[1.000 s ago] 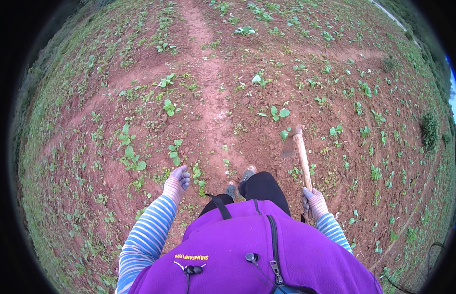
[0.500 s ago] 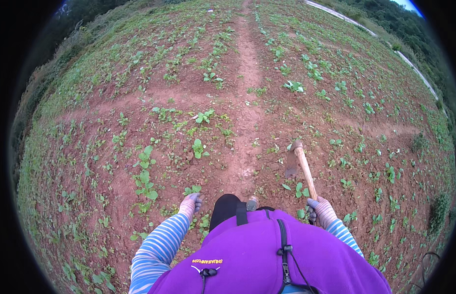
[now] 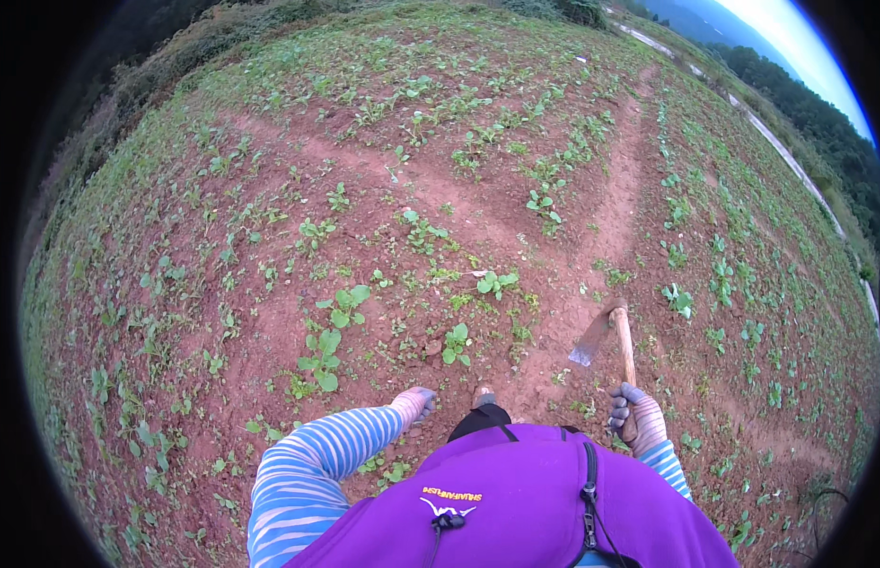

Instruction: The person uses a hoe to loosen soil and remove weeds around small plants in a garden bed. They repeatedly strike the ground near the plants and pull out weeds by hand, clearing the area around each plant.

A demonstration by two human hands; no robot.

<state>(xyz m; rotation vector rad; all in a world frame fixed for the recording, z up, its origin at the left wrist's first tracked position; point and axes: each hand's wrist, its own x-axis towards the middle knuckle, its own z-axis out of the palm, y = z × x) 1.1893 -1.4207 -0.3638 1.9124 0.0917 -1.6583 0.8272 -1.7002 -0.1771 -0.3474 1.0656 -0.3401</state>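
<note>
My right hand [image 3: 639, 415], in a pale grey-and-pink glove, is closed around the wooden handle of a short hoe [image 3: 625, 346]. The hoe points away from me, and its broad, soil-marked metal blade [image 3: 591, 339] hangs toward the left above the dirt path. My left hand [image 3: 416, 404], gloved the same way, is held low in front of my body with its fingers curled in, and nothing shows in it. Nearest to it are a leafy green seedling [image 3: 456, 345] and a taller pair of plants [image 3: 320, 360] farther left.
Reddish soil with scattered green seedlings spreads all around. A narrow bare footpath [image 3: 618, 204] runs away at the right, joined by another bare strip [image 3: 364, 163] from the left. My shoe [image 3: 484, 396] shows below. A pale concrete edge [image 3: 790, 156] borders the field at far right.
My view has turned left, so the path now lies farther right. The hoe's blade shows more broadside, its handle still in my right hand. My left hand has come closer to my body's middle.
</note>
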